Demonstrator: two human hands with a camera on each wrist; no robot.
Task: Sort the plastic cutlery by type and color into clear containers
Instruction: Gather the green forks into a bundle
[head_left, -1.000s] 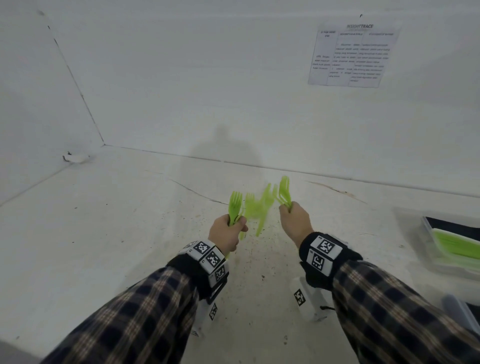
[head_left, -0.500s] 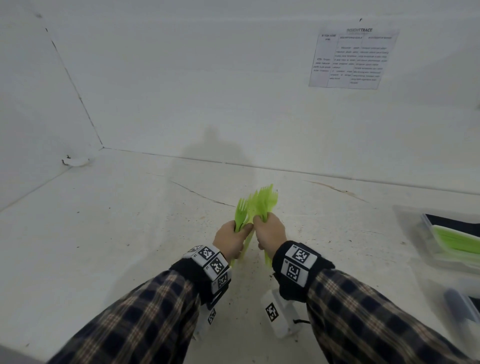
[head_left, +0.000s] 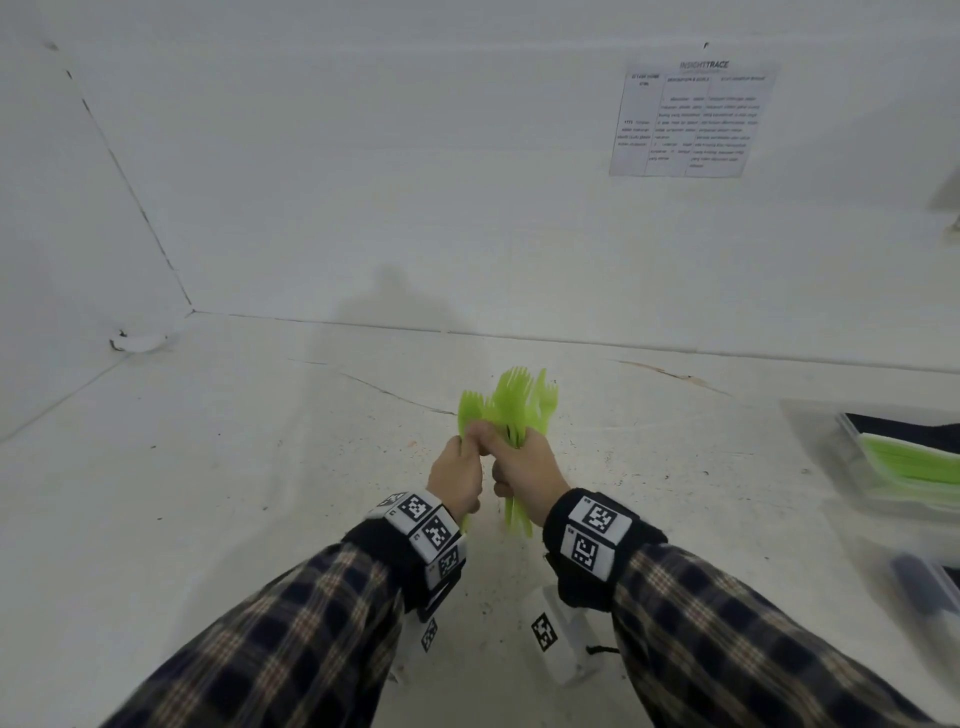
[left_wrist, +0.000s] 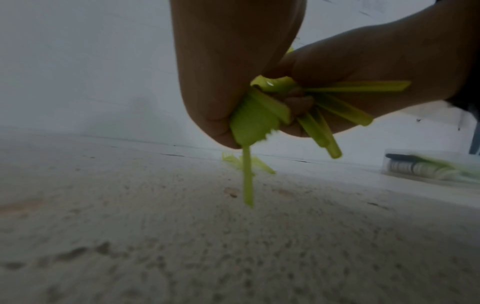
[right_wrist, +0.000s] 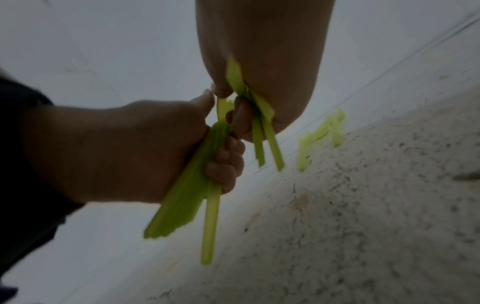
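Both hands meet over the middle of the white surface, holding one bunch of lime-green plastic forks (head_left: 511, 402) with the tines fanned upward. My left hand (head_left: 461, 470) grips a bundle of handles (right_wrist: 187, 191) in its fist. My right hand (head_left: 524, 462) pinches more fork handles (right_wrist: 269, 135) right beside it, and the two hands touch. In the left wrist view the handles (left_wrist: 337, 107) stick out below both fists. A few more green forks (right_wrist: 322, 131) lie on the surface just beyond the hands; the held bunch hides them in the head view.
A clear container (head_left: 841, 452) at the right edge holds green cutlery (head_left: 914, 460) and something dark. Nearer me on the right is another clear container (head_left: 930, 597) with a dark piece inside. A printed sheet (head_left: 688, 122) hangs on the back wall.
A second ago the hands were apart, each holding green forks. They have come together and the forks now form one bunch between them.
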